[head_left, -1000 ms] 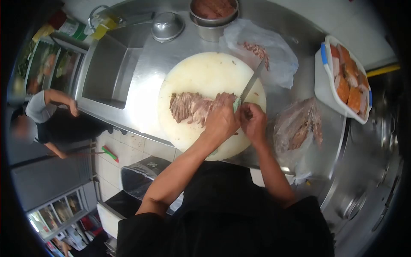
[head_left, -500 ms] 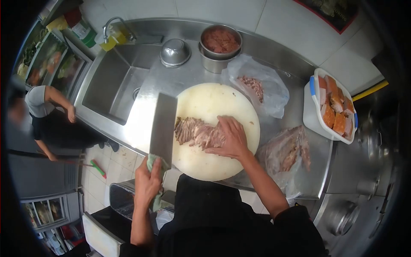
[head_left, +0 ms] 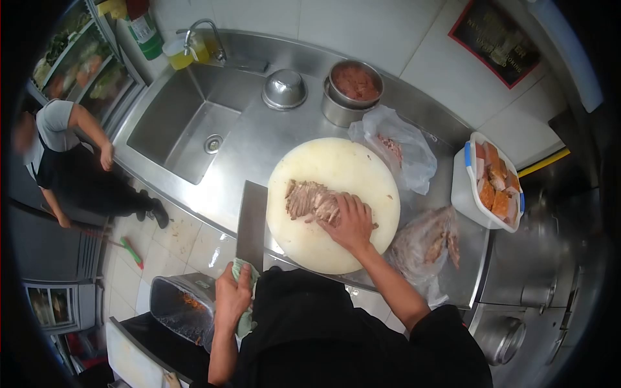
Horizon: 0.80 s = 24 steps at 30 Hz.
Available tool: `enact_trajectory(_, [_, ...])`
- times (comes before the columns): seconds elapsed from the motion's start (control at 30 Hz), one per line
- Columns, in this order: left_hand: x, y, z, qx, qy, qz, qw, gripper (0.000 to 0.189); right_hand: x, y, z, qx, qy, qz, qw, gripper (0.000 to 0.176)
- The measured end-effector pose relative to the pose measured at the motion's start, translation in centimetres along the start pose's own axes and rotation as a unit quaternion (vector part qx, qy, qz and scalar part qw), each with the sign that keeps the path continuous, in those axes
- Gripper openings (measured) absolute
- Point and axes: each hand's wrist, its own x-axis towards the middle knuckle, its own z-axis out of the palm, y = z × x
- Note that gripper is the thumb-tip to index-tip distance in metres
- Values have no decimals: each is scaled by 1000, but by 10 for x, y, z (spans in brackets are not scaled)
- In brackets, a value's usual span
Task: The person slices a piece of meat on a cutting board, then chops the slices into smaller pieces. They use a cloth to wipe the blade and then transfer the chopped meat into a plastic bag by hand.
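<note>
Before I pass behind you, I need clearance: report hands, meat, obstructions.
Left hand gripping cleaver beside round board, green cloth in grip. Right hand spread on sliced meat. Bagged meat right of board; nothing between cleaver and slices.

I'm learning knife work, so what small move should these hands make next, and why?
Probably bring the broad grey steel cleaver to the left end of the sliced brown meat on the round white board: the left hand holds it apart from the meat, while the right hand rests on the other end.
</note>
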Motion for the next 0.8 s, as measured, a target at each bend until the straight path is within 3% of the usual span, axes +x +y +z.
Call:
enact_trajectory(0.1, [2, -7, -5, 10, -7, 14, 1000, 36, 1, 3, -11, 26, -11, -2, 1000, 95])
enact_trajectory(0.17, [1, -12, -11, 10, -18, 24, 1000, 35, 8, -4, -36, 14, -88, -2, 996, 86])
enact_trajectory(0.3, [-2, -29, -25, 7, -8, 50, 999, 33, 36, -14, -54, -33, -42, 8, 999, 77])
enact_trajectory(0.37, [-5, -37, -33, -21, -3, 23, 1000, 32, 74, -30, -81, 106, -44, -18, 993, 64])
enact_trajectory(0.43, [-4, -52, -37, -22, -23, 48, 998, 32, 115, -56, -96, 202, -18, -113, 973, 47])
enact_trajectory(0.47, [-6, -55, -39, -40, -6, 44, 998, 32, 136, -79, -123, 195, -42, -190, 961, 44])
enact_trajectory(0.53, [-1, -77, -44, -56, 25, 77, 995, 32, 168, -131, -162, 190, 11, -300, 935, 40])
enact_trajectory(0.67, [-13, -76, -59, -62, 1, 75, 995, 32, 199, -219, -210, 266, 58, -378, 885, 43])
enact_trajectory(0.8, [-15, -90, -71, -65, 15, 80, 995, 34, 237, -301, -217, 234, 71, -440, 864, 44])
